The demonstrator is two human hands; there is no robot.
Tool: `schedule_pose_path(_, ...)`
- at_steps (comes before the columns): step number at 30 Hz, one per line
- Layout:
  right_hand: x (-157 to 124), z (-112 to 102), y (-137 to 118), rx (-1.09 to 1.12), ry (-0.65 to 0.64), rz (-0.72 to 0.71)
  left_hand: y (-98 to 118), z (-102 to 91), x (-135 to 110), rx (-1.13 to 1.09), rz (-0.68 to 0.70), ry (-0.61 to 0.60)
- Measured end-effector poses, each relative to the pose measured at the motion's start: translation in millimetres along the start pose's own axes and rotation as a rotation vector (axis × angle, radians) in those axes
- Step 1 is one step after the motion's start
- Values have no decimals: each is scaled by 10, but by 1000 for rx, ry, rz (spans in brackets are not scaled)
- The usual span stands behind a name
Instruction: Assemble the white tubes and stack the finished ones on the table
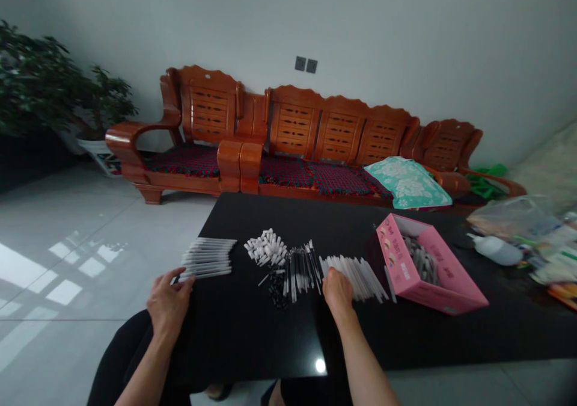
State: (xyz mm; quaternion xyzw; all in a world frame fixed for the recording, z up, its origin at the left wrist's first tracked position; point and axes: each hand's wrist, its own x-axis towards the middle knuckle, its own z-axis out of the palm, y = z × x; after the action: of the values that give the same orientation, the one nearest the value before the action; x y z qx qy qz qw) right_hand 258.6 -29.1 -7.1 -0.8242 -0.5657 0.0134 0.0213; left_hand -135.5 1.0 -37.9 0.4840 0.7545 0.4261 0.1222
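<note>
My left hand (169, 301) rests at the left edge of a black table (252, 340), fingertips closed on the near end of a neat row of white pens (208, 257). My right hand (337, 292) lies on the near end of a fan of white tubes (356, 275), fingers curled on them. Between the hands sit a heap of small white caps (267, 248), a bunch of thin refills (301, 269) and a small dark pile of tiny parts (278, 290).
An open pink box (433, 289) with grey parts stands right of the tubes. A white bottle (496, 250) and plastic bags (518, 216) crowd the far right. Behind the table is a wooden sofa (293, 135); a potted plant (49, 87) stands left.
</note>
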Motion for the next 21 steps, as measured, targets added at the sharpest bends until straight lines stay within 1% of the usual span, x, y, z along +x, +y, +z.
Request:
schedule_pose_path(3,80,-4,-24,7,-64,20,109,37,-37,29,118,-62)
schedule_pose_path(5,120,-15,-30,17,-84,31,169,55,-47,9,145,-105)
schedule_pose_path(8,152,-61,-35,30,-76,44,233,79,-47,-24,147,-94)
schedule_pose_path(10,155,-112,-42,132,-40,57,283,112,-58,-55,164,-83)
schedule_pose_path(11,152,-139,-49,233,-22,51,318,141,-74,-78,178,-92)
schedule_pose_path(13,138,-186,-76,516,-22,11,411,231,-132,-140,206,-143)
schedule_pose_path(16,102,-214,-147,994,-108,-43,594,441,-273,-281,239,-258)
schedule_pose_path(19,60,-185,-239,1378,-184,-17,775,683,-412,-421,293,-367)
schedule_pose_path(21,35,-139,-294,1544,-212,16,867,825,-466,-441,314,-409)
